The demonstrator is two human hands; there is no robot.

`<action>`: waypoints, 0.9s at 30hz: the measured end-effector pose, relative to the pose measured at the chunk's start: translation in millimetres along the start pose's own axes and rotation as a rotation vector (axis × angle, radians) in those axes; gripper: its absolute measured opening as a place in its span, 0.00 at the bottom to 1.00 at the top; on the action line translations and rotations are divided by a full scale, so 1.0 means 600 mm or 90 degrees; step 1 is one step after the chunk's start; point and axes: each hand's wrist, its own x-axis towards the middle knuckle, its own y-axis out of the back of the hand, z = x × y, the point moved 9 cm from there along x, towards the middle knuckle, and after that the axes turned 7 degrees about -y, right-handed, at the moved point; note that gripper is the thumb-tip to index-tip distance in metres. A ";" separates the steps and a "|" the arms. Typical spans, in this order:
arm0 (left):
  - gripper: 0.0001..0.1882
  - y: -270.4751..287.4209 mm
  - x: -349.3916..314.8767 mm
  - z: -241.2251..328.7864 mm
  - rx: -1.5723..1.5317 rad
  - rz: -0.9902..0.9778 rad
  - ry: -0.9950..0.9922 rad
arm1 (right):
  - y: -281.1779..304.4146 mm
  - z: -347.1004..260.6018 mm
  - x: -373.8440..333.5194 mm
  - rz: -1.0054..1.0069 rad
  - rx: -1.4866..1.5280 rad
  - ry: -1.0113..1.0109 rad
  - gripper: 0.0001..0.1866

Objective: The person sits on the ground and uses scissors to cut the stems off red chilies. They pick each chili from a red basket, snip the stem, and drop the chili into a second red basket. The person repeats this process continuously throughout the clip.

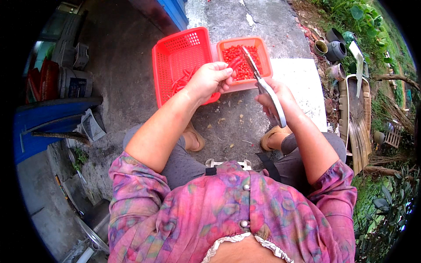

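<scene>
**Red chili [237, 63] crosswise to scissors [253, 65]**

Red basket [176, 51], left: whole chilies [179, 83] inside. Smaller orange basket [266, 61], right: chopped red pieces [229, 53]; red chili above it. Right hand [283, 97]: curled round the scissors' handles; blade gap cannot be told. Left hand [210, 79], nearer: fingertips pinched on the red chili, its long axis running away and rightward to the blades.

One left hand [210, 81] and one right hand [280, 97]; one pair of scissors [252, 65]; at least one red chilli [237, 64] at the left fingertips; two perforated plastic baskets, one red [180, 43], one orange [268, 57]; several whole chillies [181, 80] in the red one, too overlapped to count; countless cut chilli pieces [228, 54] in the orange; two tan shoes [198, 138]; two round shirt buttons [246, 187].
</scene>
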 end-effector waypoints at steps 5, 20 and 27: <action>0.06 -0.001 0.005 0.003 0.009 -0.006 -0.033 | -0.010 -0.002 0.010 -0.031 -0.050 0.106 0.22; 0.08 -0.002 -0.001 0.005 0.037 0.005 0.010 | -0.007 0.004 0.007 -0.011 -0.036 0.039 0.21; 0.08 -0.014 0.003 0.000 0.051 -0.034 -0.016 | -0.016 -0.008 0.003 0.001 -0.069 0.138 0.16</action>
